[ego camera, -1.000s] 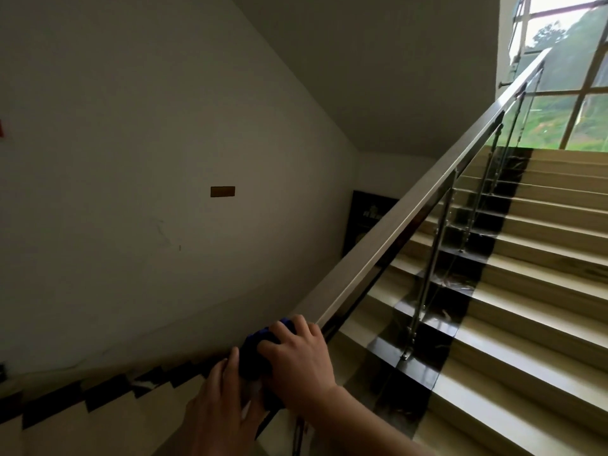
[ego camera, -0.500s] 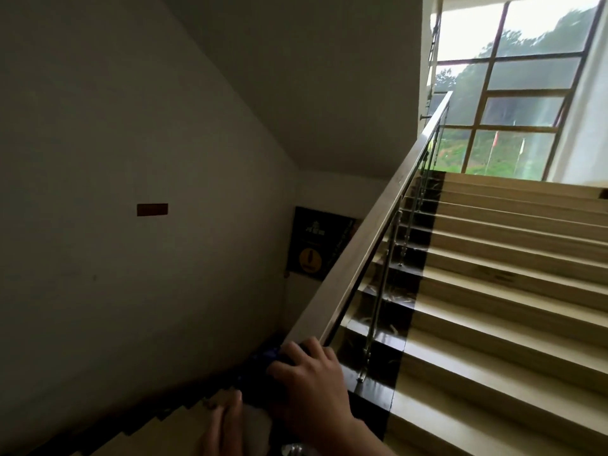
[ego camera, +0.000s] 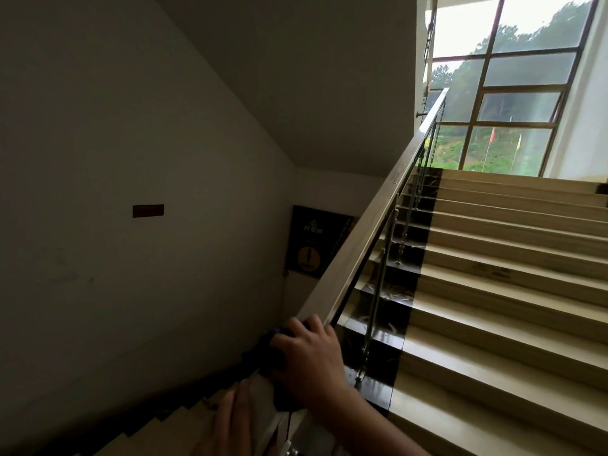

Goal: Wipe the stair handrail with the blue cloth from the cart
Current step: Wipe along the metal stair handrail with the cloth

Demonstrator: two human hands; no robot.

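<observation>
The stair handrail is a flat wooden-topped rail rising from the lower middle to the upper right toward the window. My right hand lies on its low end, pressing a dark blue cloth against the rail; only the cloth's left edge shows from under the fingers. My left hand sits lower on the same rail, just below the cloth, fingers together and flat, holding nothing that I can see. The cart is out of view.
Metal balusters and glass hold the rail beside beige steps with black edging climbing right. A white wall with a small brown plaque stands left. A dark poster hangs behind the rail. A large window tops the landing.
The view has swung left and up, so the window and upper steps show more. My right hand with the cloth has slid slightly up the rail; the left hand stays below it.
</observation>
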